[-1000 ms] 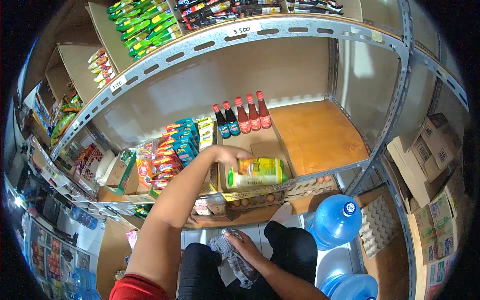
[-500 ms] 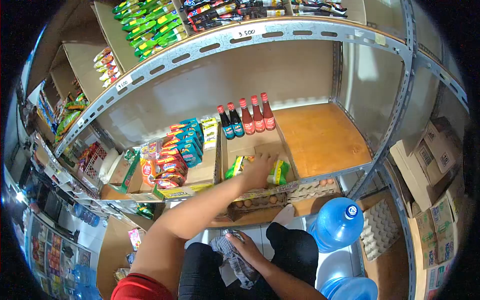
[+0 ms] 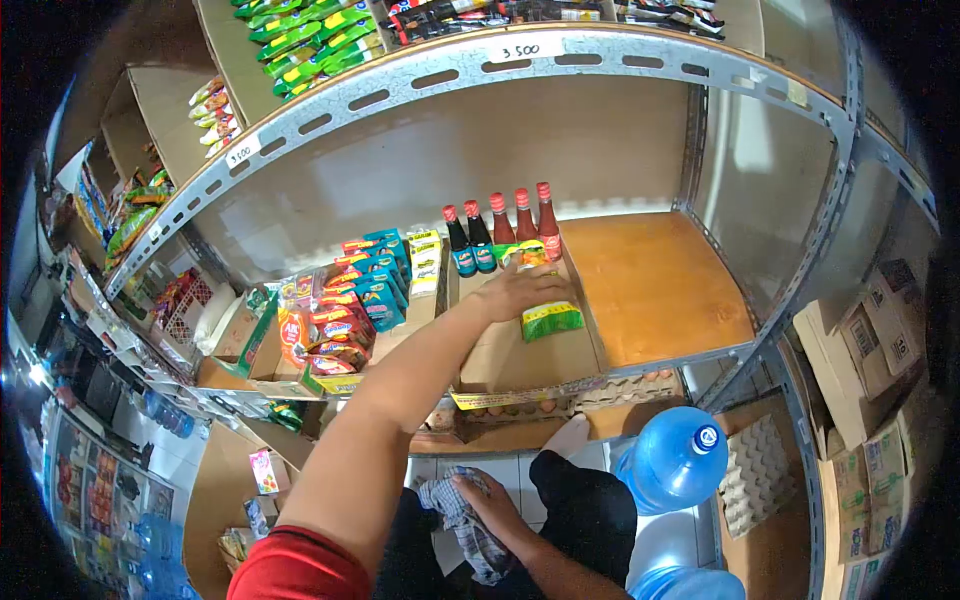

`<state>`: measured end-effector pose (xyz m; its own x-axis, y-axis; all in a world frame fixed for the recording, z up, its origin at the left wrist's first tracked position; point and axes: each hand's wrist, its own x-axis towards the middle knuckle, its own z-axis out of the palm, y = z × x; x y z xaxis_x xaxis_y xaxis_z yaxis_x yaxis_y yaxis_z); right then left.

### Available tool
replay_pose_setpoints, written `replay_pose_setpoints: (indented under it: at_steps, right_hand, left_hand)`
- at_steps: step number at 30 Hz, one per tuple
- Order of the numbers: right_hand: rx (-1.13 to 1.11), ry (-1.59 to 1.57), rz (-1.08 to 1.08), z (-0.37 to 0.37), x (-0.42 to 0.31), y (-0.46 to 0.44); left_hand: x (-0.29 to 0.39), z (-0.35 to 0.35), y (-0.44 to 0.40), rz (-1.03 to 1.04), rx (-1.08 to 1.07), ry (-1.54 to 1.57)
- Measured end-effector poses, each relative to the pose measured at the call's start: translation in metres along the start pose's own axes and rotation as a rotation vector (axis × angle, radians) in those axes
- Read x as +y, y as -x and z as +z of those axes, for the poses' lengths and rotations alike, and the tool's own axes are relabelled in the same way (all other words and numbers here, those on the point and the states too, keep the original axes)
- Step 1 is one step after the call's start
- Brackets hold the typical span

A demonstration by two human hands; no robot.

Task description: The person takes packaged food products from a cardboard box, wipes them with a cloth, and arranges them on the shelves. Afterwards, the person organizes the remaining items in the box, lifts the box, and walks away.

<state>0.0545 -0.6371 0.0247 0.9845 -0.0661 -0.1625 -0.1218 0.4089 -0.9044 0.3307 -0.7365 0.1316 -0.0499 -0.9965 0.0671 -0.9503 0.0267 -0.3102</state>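
Note:
My left hand (image 3: 522, 290) reaches into a shallow cardboard box (image 3: 480, 360) on the shelf, its fingers curled over a green and yellow packet (image 3: 552, 320). The packet's upper end lies against the red sauce bottles (image 3: 546, 225); its middle is hidden under the hand. Two dark bottles (image 3: 470, 240) with red caps stand beside the red ones at the back of the box. Low in the view, above my lap, my right hand (image 3: 488, 505) is closed on a grey checked cloth (image 3: 462, 530).
Sachets in red and teal (image 3: 350, 310) fill boxes left of the hand. A bare wooden shelf board (image 3: 650, 285) lies to the right. The metal shelf edge (image 3: 440, 75) arches above. Below are egg trays (image 3: 625, 390) and a blue water jug (image 3: 680, 460).
My left hand has moved the packet from the front of the box back to the bottles, turning it from lying crosswise. My right hand stays on the cloth. The view has shifted slightly.

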Motion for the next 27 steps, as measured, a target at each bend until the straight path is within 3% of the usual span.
replay_pose_setpoints:
  at_steps: [4,6,7,9,10,12,13,14,16,17,18,20,27]
  right_hand:
    - [-0.013,0.043,-0.065,-0.002,0.011,-0.003]
    - [-0.01,0.026,-0.018,-0.003,0.025,-0.007]
    - [-0.007,0.009,0.025,-0.002,0.026,-0.007]
    - [-0.023,0.022,0.034,-0.003,0.021,-0.004]
    - [-0.038,0.037,0.041,-0.002,0.018,-0.004]
    - [-0.015,0.045,0.049,-0.001,0.033,-0.009]
    - [0.013,0.053,0.057,0.0,0.035,-0.01]
    - [0.011,0.055,0.056,-0.001,0.036,-0.011]
    - [0.018,0.159,0.016,-0.001,0.028,-0.008]
    - [0.018,0.162,0.018,0.0,0.024,-0.006]
    - [0.001,0.125,0.03,0.001,0.021,-0.005]
    - [-0.014,0.089,0.043,0.0,0.02,-0.005]
    - [-0.023,0.037,-0.012,0.002,-0.001,-0.001]
  left_hand:
    - [0.008,0.011,0.001,0.018,0.001,-0.1]
    - [0.017,0.012,0.008,-0.189,0.141,-0.115]
    - [0.011,0.027,0.008,-0.191,0.139,-0.114]
    - [-0.003,0.05,0.006,-0.588,0.416,0.599]
    - [-0.003,0.053,0.009,-0.59,0.416,0.596]
    - [0.0,0.055,0.017,-0.729,0.422,1.024]
    - [-0.003,0.065,0.014,-0.967,0.272,1.254]
    - [-0.001,0.076,0.009,-0.967,0.275,1.253]
    - [0.008,0.105,-0.003,-0.761,0.444,0.943]
    - [0.013,0.109,-0.009,-0.742,0.428,0.764]
    - [0.02,0.09,-0.01,-0.744,0.431,0.767]
    - [0.03,0.047,-0.015,-0.828,0.211,0.853]
    - [0.032,0.036,-0.02,-0.812,0.162,0.92]
